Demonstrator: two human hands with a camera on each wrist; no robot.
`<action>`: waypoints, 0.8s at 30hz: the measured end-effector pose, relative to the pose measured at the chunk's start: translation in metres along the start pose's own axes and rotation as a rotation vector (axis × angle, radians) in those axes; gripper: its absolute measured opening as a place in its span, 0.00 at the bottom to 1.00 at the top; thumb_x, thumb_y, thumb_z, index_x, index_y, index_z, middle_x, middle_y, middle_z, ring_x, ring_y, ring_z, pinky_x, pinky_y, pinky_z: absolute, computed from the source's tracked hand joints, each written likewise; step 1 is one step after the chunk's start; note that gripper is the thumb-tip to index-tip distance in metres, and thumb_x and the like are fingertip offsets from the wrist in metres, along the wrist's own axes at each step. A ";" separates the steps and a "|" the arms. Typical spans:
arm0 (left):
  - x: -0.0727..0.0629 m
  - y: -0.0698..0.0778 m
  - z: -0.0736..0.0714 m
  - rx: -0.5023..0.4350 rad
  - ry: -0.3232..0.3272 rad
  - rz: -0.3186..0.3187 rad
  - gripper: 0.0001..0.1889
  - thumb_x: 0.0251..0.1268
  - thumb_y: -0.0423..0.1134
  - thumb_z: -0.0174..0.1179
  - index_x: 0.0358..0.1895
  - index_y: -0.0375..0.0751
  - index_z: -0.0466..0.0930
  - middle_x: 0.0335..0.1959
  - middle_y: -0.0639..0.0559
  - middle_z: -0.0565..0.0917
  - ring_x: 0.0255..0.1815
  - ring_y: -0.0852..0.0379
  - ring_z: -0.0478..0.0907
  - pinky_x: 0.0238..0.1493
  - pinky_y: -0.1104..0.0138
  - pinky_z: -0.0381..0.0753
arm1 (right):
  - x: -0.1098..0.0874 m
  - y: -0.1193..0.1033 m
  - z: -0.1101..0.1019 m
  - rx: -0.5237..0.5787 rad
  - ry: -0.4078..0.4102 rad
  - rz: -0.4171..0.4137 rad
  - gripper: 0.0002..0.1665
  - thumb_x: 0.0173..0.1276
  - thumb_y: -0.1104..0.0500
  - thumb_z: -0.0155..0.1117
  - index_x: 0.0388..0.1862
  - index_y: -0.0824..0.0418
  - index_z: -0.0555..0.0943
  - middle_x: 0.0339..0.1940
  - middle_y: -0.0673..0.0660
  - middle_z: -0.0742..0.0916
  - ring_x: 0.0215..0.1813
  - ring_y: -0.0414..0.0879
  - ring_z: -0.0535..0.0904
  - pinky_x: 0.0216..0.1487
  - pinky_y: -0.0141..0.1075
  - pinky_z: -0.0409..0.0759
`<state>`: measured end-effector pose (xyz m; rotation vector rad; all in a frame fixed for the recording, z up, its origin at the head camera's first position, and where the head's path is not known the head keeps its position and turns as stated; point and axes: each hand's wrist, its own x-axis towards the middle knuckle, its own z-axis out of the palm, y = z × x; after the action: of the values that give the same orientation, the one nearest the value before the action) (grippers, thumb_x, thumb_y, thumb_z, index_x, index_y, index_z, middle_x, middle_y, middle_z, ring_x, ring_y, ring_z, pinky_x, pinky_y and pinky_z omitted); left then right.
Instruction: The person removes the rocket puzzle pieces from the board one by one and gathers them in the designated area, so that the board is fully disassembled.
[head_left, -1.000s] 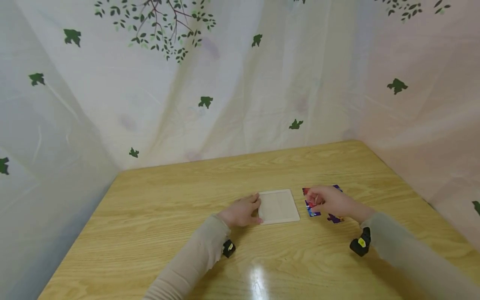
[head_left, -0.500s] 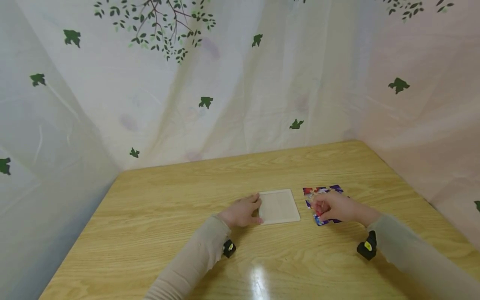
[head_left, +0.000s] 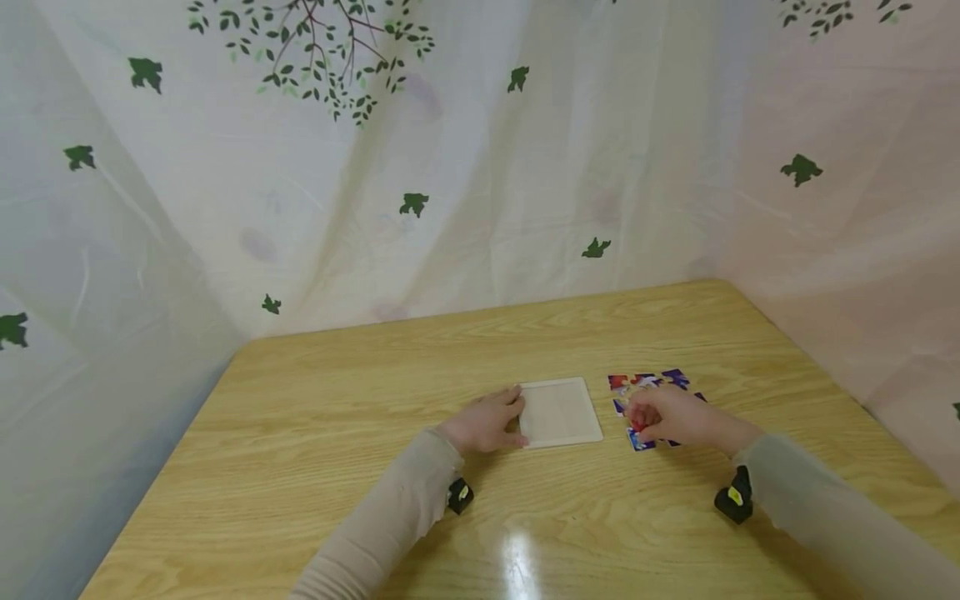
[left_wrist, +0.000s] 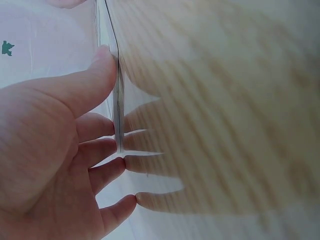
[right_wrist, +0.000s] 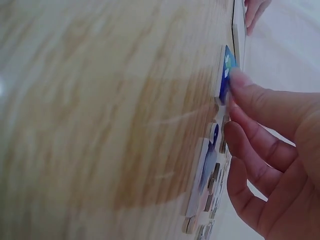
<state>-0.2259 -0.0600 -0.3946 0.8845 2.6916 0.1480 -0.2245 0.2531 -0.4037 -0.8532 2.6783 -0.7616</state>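
My left hand (head_left: 487,422) rests at the left edge of a flat, pale rectangular tray (head_left: 558,412) with a raised rim. In the left wrist view, its thumb (left_wrist: 97,75) touches the tray's edge, and the fingertips come down on the table. My right hand (head_left: 678,414) is over a cluster of jigsaw pieces (head_left: 671,377), partly covering them. Its thumb and fingers pinch a blue jigsaw piece (right_wrist: 226,72) at the near left corner of the cluster. This piece lies low, close to the wood in the right wrist view.
The wooden table (head_left: 360,400) extends around the tray and pieces. Behind it and along the sides hangs a pale curtain (head_left: 480,167) printed with green leaves and branches. Each wrist carries a small black camera (head_left: 735,496).
My right hand has shifted slightly right and towards me, with the blue jigsaw piece moving the same way. The left hand stays on the tray. Little differs over the last half second.
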 end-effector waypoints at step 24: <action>0.003 0.005 0.000 -0.094 0.126 -0.036 0.40 0.66 0.53 0.57 0.74 0.38 0.51 0.75 0.34 0.46 0.74 0.39 0.51 0.72 0.49 0.55 | 0.005 -0.011 0.004 -0.037 0.127 -0.060 0.06 0.60 0.62 0.68 0.36 0.60 0.81 0.30 0.48 0.83 0.32 0.36 0.75 0.32 0.29 0.76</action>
<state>-0.2258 -0.0543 -0.3945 0.8238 2.7883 0.3297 -0.2213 0.2408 -0.4016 -0.9275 2.7972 -0.8086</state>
